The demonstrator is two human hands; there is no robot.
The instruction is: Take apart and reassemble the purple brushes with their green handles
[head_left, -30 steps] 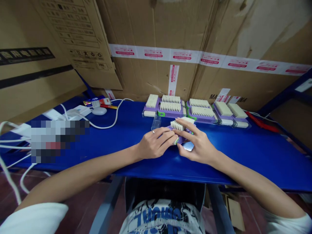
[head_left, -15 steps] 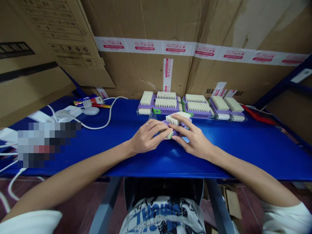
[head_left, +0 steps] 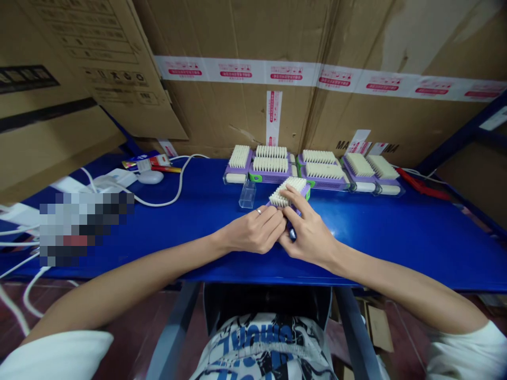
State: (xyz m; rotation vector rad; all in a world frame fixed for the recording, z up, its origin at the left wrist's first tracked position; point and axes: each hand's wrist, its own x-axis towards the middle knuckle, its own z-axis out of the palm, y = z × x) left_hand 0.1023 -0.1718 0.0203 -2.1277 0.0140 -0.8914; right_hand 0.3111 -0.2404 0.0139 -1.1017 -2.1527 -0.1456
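A purple brush [head_left: 288, 191] with cream bristles and a green edge is tilted over the table in front of me. My right hand [head_left: 307, 227] holds it from the right, forefinger against the bristles and the other fingers along its near side. My left hand [head_left: 257, 230] is closed at the brush's near end, its fingertips pressed close to the right hand's and mostly hidden. A small dark shiny piece [head_left: 292, 233] shows under my right fingers; its kind is unclear. On the table left of the brush stands a clear plastic cover [head_left: 247, 195].
Several similar brushes [head_left: 322, 171] lie bristles up in a row along the cardboard wall [head_left: 237, 113]. To the left are white cables [head_left: 180, 184], a white mouse [head_left: 150, 177] and a blurred patch. A red object [head_left: 423, 184] lies at the right on the blue table [head_left: 396, 237].
My left hand has curled its fingers tighter and moved slightly down and right at the brush's near end. The clear cover and more of the bristles now show. The view shifted slightly.
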